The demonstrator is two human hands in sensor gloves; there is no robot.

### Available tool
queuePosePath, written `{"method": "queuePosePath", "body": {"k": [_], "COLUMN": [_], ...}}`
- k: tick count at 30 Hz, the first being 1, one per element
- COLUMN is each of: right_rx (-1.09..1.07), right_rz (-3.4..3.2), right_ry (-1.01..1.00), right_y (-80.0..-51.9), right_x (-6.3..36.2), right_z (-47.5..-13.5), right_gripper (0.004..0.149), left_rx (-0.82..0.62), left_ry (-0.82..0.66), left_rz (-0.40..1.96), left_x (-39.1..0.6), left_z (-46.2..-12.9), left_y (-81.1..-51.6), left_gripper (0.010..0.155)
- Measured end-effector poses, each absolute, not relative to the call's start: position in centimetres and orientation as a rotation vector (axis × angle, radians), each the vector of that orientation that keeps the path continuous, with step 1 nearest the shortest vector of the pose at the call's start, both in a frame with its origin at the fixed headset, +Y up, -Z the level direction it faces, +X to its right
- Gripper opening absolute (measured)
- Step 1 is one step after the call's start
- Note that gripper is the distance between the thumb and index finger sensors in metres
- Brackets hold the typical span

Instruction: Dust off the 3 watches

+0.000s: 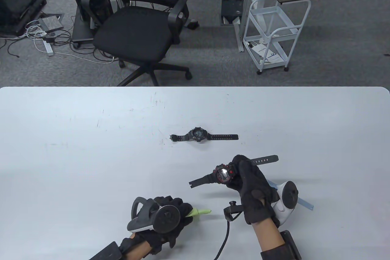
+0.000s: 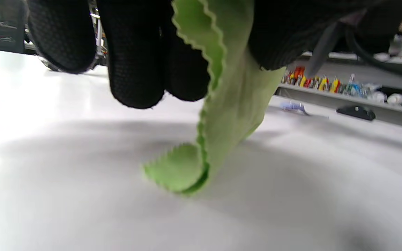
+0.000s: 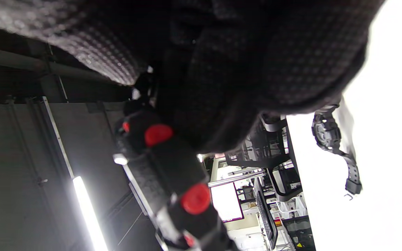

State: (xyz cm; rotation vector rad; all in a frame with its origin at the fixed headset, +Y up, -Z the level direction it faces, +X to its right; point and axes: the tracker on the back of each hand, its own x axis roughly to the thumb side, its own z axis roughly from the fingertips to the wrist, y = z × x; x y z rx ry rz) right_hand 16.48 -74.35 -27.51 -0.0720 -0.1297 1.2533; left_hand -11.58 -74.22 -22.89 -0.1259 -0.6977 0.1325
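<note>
My right hand (image 1: 237, 175) holds a black watch with red trim (image 1: 223, 175) up off the white table (image 1: 91, 150), its face turned up and its straps sticking out to both sides. The right wrist view shows that watch's side and red buttons (image 3: 166, 164) under the gloved fingers (image 3: 257, 52). A green cloth (image 1: 201, 211) is pinched in my left hand (image 1: 179, 211), low at the near edge, and hangs down to the table (image 2: 229, 104). A second, all-black watch (image 1: 198, 135) lies flat mid-table, also visible as the black watch (image 3: 326, 134). A blue-grey strap (image 1: 304, 202) pokes out from under the right tracker.
A black cable (image 1: 227, 229) runs across the table between my hands. Beyond the table's far edge stand an office chair (image 1: 137, 28) and a white cart (image 1: 271, 28).
</note>
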Motion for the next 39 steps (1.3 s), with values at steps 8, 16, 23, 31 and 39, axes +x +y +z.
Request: {"method": "queuePosePath", "body": {"k": [8, 16, 23, 31, 39], "right_rx": [-0.099, -0.146, -0.227, -0.268, -0.339], "right_rz": [1.289, 1.323, 1.322, 1.286, 1.35], "right_ry": [-0.102, -0.09, -0.043, 0.077, 0.15], "right_y": [-75.2, -75.8, -76.0, -76.6, -77.8], "right_x": [16.7, 17.1, 15.9, 10.2, 6.5], "right_z": [-27.9, -28.0, -28.5, -33.4, -37.7], "right_gripper": [0.046, 0.048, 0.046, 0.047, 0.049], "left_rx": [-0.102, -0.272, -0.159, -0.187, -0.202], "left_ry": [-0.742, -0.67, -0.546, -0.432, -0.412], "left_rz": [-0.059, -0.005, 0.238, 0.297, 0.31], "left_x": [-10.2, -12.1, -18.1, -19.6, -19.9], "left_z": [-22.4, -23.2, -24.6, -25.7, -26.0], "left_y": [-76.0, -74.0, -70.7, -71.6, -71.7], "left_gripper": [0.046, 0.095, 0.094, 0.075, 0.074]}}
